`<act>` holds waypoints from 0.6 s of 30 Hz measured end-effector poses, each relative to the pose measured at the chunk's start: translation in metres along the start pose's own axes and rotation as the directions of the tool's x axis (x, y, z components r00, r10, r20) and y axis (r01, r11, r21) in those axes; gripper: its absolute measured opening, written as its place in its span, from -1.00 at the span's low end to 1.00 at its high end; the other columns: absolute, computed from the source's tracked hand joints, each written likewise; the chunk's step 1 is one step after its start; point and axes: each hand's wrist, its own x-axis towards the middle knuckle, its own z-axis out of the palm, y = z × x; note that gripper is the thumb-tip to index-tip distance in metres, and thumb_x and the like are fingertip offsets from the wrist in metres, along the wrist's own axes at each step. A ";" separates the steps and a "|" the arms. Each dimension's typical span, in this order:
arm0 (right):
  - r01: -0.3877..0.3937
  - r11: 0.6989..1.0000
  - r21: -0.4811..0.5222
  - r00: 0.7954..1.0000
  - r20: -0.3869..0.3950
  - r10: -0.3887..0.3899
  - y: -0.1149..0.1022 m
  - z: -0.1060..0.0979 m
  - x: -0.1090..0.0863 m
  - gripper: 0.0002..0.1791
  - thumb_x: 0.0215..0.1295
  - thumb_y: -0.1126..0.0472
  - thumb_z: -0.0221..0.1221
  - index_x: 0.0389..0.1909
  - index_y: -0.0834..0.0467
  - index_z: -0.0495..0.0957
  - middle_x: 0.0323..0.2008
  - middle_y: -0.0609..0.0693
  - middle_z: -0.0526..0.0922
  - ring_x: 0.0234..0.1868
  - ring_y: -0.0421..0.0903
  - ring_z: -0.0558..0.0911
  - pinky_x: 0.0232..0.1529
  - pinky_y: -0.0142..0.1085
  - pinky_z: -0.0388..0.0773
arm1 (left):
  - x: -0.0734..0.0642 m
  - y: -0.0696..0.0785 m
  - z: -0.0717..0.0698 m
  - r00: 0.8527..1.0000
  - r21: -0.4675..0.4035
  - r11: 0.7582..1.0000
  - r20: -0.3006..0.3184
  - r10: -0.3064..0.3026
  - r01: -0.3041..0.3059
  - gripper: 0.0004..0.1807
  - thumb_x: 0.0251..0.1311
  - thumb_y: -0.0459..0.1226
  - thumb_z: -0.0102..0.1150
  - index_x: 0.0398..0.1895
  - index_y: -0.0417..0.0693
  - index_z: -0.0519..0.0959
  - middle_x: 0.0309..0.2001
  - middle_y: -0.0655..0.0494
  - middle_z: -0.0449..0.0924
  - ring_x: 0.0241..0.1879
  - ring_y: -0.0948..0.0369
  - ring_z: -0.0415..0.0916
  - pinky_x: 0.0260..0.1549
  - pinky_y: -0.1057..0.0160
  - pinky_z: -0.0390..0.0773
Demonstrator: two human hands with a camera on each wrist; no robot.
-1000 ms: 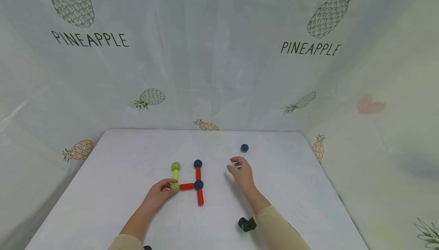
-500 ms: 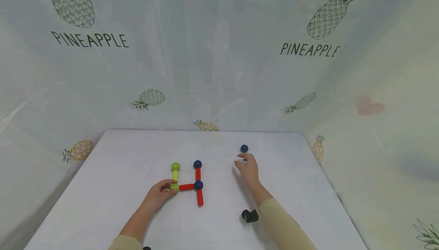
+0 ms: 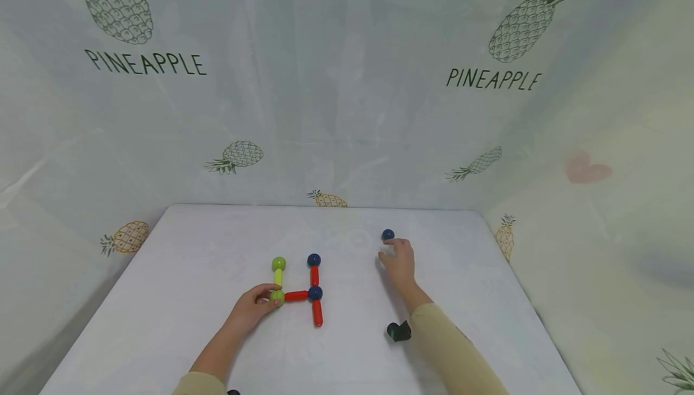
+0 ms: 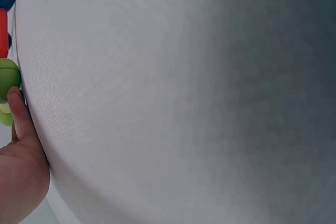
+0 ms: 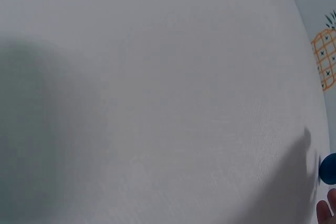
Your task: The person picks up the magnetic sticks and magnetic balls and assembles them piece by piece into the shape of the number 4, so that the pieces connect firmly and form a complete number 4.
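Note:
My left hand (image 3: 253,304) pinches a green ball (image 3: 278,297) between thumb and fingers, at the corner of a ball-and-rod building toy assembly lying on the table. From that ball a yellow-green rod (image 3: 278,277) runs back to another green ball (image 3: 279,264). A red rod (image 3: 296,295) links it to a dark blue ball (image 3: 315,293), which has a red rod behind and one in front; a second blue ball (image 3: 314,260) tops the rear one. My right hand (image 3: 400,264) holds nothing; its bent fingers are right at a loose blue ball (image 3: 388,234), also visible in the right wrist view.
The white tabletop (image 3: 347,353) ends at a curtain (image 3: 336,112) printed with pineapples, which also hangs along the right. A black wrist camera (image 3: 399,331) sits beside the right sleeve (image 3: 450,347).
My right hand has moved back and to the right, from beside the assembly up to the loose blue ball. The left hand stays on the green ball.

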 end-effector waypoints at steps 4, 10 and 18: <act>-0.017 1.000 -0.021 1.000 0.020 0.018 0.001 -0.003 0.007 -0.61 0.12 0.29 0.32 -0.01 0.29 0.55 0.07 0.26 0.39 0.16 0.22 0.39 0.23 0.03 0.25 | -0.001 0.001 0.000 1.000 0.002 1.000 0.000 0.007 -0.007 -0.60 0.12 -0.19 0.40 0.05 -0.04 0.62 -0.12 0.00 0.50 -0.29 0.12 0.37 -0.35 0.23 0.41; -0.017 1.000 -0.026 1.000 0.023 0.018 0.006 -0.002 0.018 -0.57 0.14 0.27 0.31 0.05 0.29 0.55 0.14 0.29 0.38 0.19 0.25 0.37 0.24 0.04 0.24 | -0.001 0.002 0.000 1.000 -0.003 1.000 -0.006 0.007 -0.007 -0.60 0.11 -0.18 0.41 0.04 -0.03 0.63 -0.14 0.01 0.50 -0.30 0.12 0.37 -0.37 0.24 0.41; -0.023 1.000 -0.021 0.999 0.045 0.024 0.010 0.003 0.026 -0.50 0.18 0.25 0.30 0.16 0.26 0.49 0.20 0.31 0.34 0.23 0.26 0.34 0.26 0.05 0.22 | 0.000 0.002 0.001 1.000 -0.016 1.000 -0.003 0.001 -0.001 -0.60 0.12 -0.17 0.40 0.04 -0.03 0.62 -0.14 0.03 0.51 -0.29 0.12 0.37 -0.37 0.23 0.41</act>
